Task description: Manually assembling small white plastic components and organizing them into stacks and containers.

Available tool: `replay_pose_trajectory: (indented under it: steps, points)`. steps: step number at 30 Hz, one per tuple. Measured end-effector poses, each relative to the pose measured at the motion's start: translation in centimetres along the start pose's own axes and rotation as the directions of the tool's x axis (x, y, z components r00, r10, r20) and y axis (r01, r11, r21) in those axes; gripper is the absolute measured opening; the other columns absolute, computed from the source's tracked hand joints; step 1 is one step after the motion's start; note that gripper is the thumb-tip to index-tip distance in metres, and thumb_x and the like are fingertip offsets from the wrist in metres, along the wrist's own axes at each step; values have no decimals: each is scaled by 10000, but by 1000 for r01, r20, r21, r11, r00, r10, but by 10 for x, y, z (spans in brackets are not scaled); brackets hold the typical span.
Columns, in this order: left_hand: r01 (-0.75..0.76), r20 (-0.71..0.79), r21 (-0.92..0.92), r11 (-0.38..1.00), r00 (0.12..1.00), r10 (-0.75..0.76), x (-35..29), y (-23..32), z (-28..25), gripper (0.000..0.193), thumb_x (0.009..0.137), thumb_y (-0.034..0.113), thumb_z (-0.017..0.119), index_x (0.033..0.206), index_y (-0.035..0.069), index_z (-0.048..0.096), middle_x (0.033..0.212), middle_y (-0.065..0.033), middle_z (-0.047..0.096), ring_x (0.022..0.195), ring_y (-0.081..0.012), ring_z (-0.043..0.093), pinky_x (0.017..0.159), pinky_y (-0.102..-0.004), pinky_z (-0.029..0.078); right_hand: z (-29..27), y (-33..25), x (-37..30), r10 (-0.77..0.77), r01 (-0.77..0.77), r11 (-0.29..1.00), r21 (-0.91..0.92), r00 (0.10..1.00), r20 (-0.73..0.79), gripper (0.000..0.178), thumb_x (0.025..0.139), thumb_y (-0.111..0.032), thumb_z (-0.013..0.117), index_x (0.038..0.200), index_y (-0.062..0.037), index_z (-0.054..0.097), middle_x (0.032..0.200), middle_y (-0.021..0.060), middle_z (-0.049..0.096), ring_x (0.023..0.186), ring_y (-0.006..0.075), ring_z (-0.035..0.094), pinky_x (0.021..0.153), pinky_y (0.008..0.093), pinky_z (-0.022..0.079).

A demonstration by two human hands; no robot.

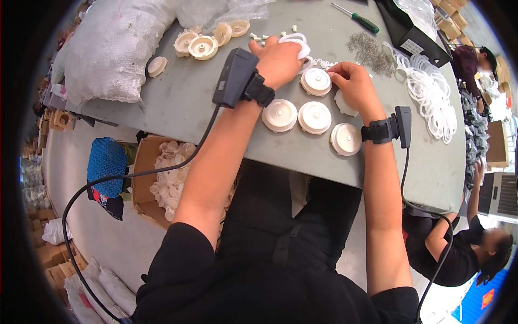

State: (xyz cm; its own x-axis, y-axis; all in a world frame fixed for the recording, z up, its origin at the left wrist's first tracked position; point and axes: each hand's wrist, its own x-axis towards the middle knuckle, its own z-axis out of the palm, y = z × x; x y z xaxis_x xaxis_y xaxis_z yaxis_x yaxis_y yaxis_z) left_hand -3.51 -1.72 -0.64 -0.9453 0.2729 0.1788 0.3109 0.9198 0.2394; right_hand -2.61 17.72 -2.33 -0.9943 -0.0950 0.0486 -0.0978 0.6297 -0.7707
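Observation:
My left hand point(276, 63) is closed, with white plastic rings point(295, 39) at its fingers. Another pale ring point(306, 65) lies just beneath that hand. With fingertips pressed together, my right hand point(353, 83) grips the edge of a round white plastic cap point(315, 81). A second cap point(345, 103) is partly hidden under my right palm. Closer to me on the grey table are three more round caps, the left one point(280, 115), the middle one point(314, 117) and the right one point(346, 139).
Cream open housings point(203, 48) and a stuffed white woven sack point(116, 46) are at the left. Toward the right lie small metal springs point(370, 51), a heap of white rings point(431, 92), a green-handled screwdriver point(364, 22) and a black bin point(413, 32). A carton point(145, 189) stands below; co-workers sit right.

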Motion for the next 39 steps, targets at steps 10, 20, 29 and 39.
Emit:
replay_pose_trajectory:
  steps: [10, 20, 29, 39]
  points:
    - [-27, -103, -975, 223, 936, -338, -12, -15, -29, 205, 842, 209, 563, 882, 16, 617, 730, -51, 650, 740, -124, 603, 795, -321, 426, -1, -1, 0, -52, 51, 999, -18, 997, -54, 162, 792, -157, 640, 896, -34, 662, 776, 69, 664, 712, 163, 616, 684, 291, 482]
    - [-62, -60, -996, -66, 998, -26, -76, 17, -44, 243, 918, 246, 524, 912, 11, 587, 717, -23, 563, 740, -109, 544, 733, -240, 424, -7, -68, -52, -368, 368, 737, 566, 922, -121, 252, 810, -150, 681, 994, 10, 618, 788, 23, 626, 746, 78, 576, 646, 216, 458]
    - [-7, -8, -1000, 15, 996, -90, -104, 27, -39, 243, 872, 229, 616, 948, -3, 621, 773, -22, 623, 770, -79, 553, 730, -237, 443, -10, -72, -96, -101, 136, 679, 721, 991, -92, 180, 819, -121, 666, 917, 27, 633, 776, 51, 629, 634, 89, 547, 591, 211, 437]
    - [120, 32, -820, 560, 986, -164, -106, 45, -39, 238, 839, 215, 652, 894, -17, 652, 744, -4, 640, 620, -27, 486, 538, -204, 391, -35, -50, -114, -5, 18, 813, 582, 1000, -24, 166, 844, -139, 634, 917, 10, 626, 760, 52, 629, 628, 83, 545, 557, 212, 424]
